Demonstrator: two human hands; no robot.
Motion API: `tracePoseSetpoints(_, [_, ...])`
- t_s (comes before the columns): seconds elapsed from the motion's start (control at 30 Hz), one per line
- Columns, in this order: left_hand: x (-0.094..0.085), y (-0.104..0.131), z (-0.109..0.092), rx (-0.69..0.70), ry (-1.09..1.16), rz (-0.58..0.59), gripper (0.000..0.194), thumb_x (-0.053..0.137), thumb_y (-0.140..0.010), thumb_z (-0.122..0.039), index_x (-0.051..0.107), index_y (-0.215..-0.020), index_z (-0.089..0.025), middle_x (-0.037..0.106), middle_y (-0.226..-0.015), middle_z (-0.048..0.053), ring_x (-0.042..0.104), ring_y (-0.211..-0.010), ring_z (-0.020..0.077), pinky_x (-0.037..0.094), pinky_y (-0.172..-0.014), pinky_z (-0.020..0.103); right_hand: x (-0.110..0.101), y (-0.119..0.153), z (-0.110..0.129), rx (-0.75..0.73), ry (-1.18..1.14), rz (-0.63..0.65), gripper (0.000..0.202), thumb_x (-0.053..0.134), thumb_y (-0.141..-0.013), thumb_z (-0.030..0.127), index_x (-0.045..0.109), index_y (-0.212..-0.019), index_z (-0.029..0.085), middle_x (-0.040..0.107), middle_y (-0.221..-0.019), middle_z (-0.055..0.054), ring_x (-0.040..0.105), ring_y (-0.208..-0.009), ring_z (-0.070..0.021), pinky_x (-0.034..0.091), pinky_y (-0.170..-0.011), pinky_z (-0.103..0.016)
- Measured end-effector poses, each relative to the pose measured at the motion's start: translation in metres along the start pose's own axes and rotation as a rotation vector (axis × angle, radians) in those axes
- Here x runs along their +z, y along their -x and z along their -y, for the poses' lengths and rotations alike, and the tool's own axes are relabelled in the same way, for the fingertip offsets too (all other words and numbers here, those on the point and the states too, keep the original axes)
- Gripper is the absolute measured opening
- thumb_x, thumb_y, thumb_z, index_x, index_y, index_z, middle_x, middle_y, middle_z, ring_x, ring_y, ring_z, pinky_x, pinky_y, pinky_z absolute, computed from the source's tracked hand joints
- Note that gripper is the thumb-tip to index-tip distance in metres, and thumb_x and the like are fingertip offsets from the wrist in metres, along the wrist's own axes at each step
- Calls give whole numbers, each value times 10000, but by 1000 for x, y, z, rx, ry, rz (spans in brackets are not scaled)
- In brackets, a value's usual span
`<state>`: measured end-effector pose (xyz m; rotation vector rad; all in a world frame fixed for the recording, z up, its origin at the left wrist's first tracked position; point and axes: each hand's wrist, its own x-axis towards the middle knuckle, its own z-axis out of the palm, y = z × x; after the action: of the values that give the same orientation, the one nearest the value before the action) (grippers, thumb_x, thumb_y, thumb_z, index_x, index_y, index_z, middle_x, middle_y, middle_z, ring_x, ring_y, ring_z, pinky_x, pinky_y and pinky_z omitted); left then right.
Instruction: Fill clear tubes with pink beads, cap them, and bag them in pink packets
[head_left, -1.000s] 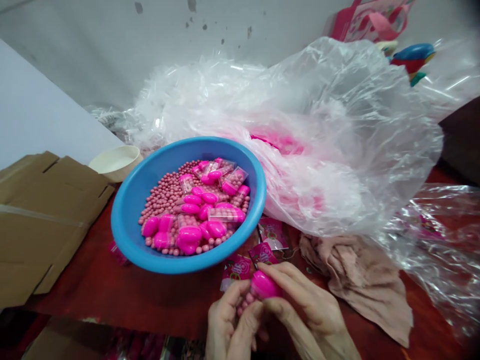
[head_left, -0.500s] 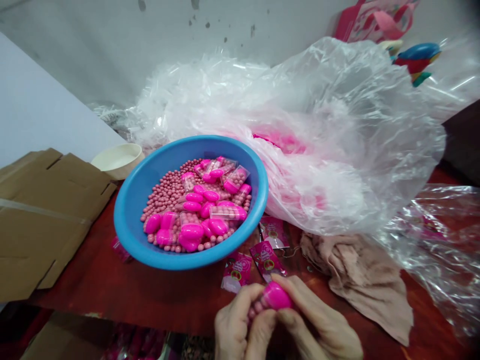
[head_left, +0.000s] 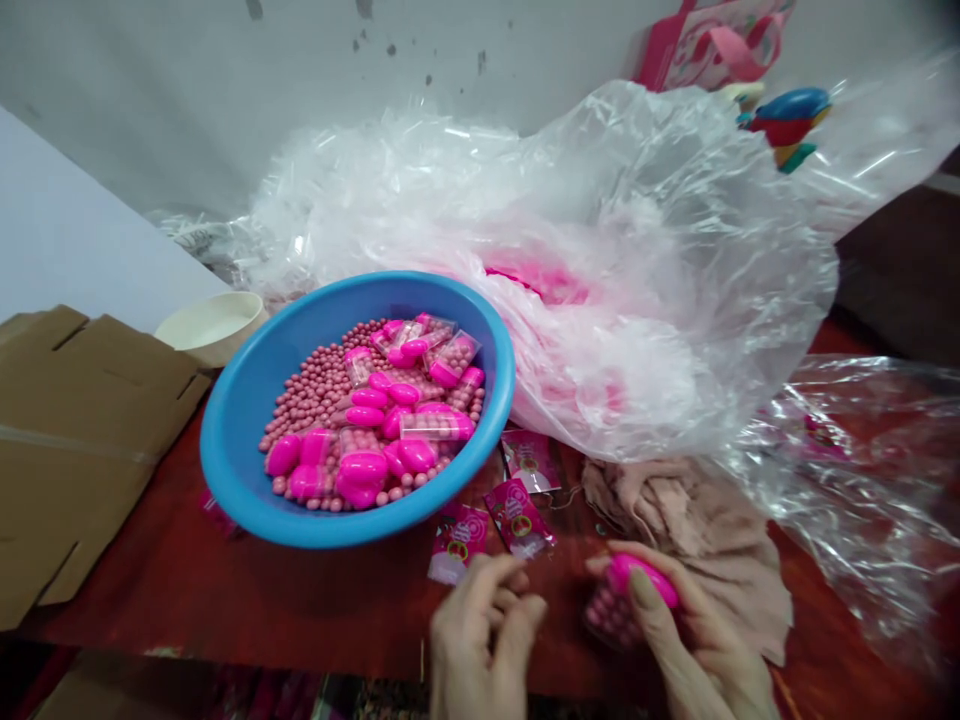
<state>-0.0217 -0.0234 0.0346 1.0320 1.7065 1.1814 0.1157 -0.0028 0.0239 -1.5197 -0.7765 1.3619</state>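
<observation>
My right hand (head_left: 697,620) grips a small clear container (head_left: 616,612) full of pink balls, by its bright pink cap (head_left: 641,580). The container tilts over the red table, cap up. Left of it, my left hand (head_left: 487,640) holds nothing that shows; its fingers are loosely curled, with the thumb apart from them. Beyond the hands stands a blue basin (head_left: 502,440). Loose pink balls (head_left: 307,385) lie in it, with several pink-capped containers (head_left: 362,468) on top. Printed pink packets (head_left: 519,517) lie between the basin and my hands.
A brown cloth (head_left: 697,530) lies right of the packets. Large clear plastic bags (head_left: 660,240) fill the back, and more clear wrap (head_left: 877,480) is at right. A cardboard box (head_left: 82,430) and a cream bowl (head_left: 214,325) stand left, on the red table (head_left: 285,610).
My two hands have parted. My right hand has moved right with the pink-capped container, and my left hand has let go of it. The view has shifted slightly right.
</observation>
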Motion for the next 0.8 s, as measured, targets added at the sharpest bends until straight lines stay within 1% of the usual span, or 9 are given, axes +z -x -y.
tracePoseSetpoints(0.07, [-10,-19,-8,106,-134,-100,211,548,-817,-275,684,-946,-180,687,-841,68,598,-675,176,483,-627,272,-6,-14,-5,-147,282,-9,441,548,-821,534,633,-1065,177,735,-891,-79,693,-761,-189,568,-655,-230])
tracePoseSetpoints(0.1, [-13,-29,-11,136,-204,-94,239,526,-830,-272,674,-990,-172,692,-866,81,605,-681,189,491,-663,303,-6,-21,-7,-277,417,-30,466,500,-849,530,624,-1104,161,727,-932,-98,689,-828,-214,570,-675,-259])
tracePoseSetpoints(0.17, [-12,-48,-15,137,-339,-14,303,506,-836,-261,646,-1081,-149,703,-923,117,630,-737,232,488,-753,376,-3,-30,-9,-614,653,-101,476,436,-898,474,589,-1180,122,672,-1087,-149,633,-1010,-268,555,-764,-340])
tracePoseSetpoints(0.23, [-5,-61,-15,123,-418,55,338,511,-826,-245,624,-1121,-125,686,-1022,158,639,-797,267,459,-823,436,4,-33,-7,-923,795,-176,421,428,-927,361,545,-1224,86,576,-1211,-193,511,-1175,-308,486,-888,-424])
tracePoseSetpoints(0.3, [1,-69,-11,126,-441,83,310,535,-806,-234,634,-1082,-133,673,-1030,159,638,-813,279,453,-818,445,10,-29,-4,-1085,843,-238,337,460,-921,248,538,-1205,84,560,-1172,-194,452,-1213,-317,426,-940,-457])
tracePoseSetpoints(0.43, [2,-73,0,141,-441,128,112,567,-766,-206,668,-816,-207,659,-789,64,626,-768,256,468,-708,367,8,-17,4,-1136,864,-273,221,535,-881,169,578,-1095,137,600,-952,-126,563,-951,-263,447,-842,-409])
tracePoseSetpoints(0.57, [-4,-72,2,139,-431,150,94,573,-758,-199,666,-760,-211,645,-808,57,608,-783,241,445,-714,348,-17,-22,5,-1002,1095,-495,356,478,-908,316,562,-1156,74,575,-1064,-222,534,-951,-338,389,-849,-516])
tracePoseSetpoints(0.63, [-4,-72,-2,132,-422,167,95,579,-767,-226,670,-747,-208,633,-771,45,601,-752,232,435,-694,342,-30,-34,1,-1004,1188,-458,435,356,-936,402,609,-1054,68,585,-981,-221,519,-915,-349,423,-767,-496])
tracePoseSetpoints(0.8, [2,-70,-8,146,-381,173,73,678,-704,-293,667,-675,-227,602,-704,31,584,-719,243,411,-650,338,-44,-70,-5,-1006,1162,-401,419,327,-949,433,598,-764,172,577,-725,-83,535,-675,-215,440,-611,-320])
